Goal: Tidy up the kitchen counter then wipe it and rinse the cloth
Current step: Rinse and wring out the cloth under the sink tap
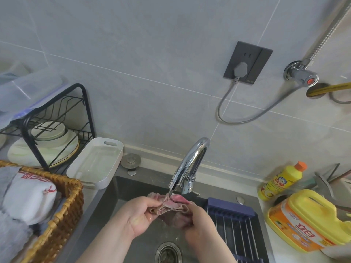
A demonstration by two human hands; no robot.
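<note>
While a thin stream runs from the faucet, both hands hold the cloth right under the spout, above the sink.

Left hand: fingers curled, thumb and fingertips pinching the cloth's left edge, which is bunched into folds.

Right hand: fingers curled round the cloth's right side, the lower part of the cloth hanging against its palm. Neither hand is slack or spread.

Cloth: pinkish-grey, crumpled; water lands on its top fold.

Drain lies below the hands, in the sink bottom. Blue rack with metal bars sits across the sink's right part, just beside the right hand.

Counter, left side: white tray, wicker basket with fabric in it.

Counter, right side: yellow bottle with an orange cap, and a yellow jug near it.
</note>
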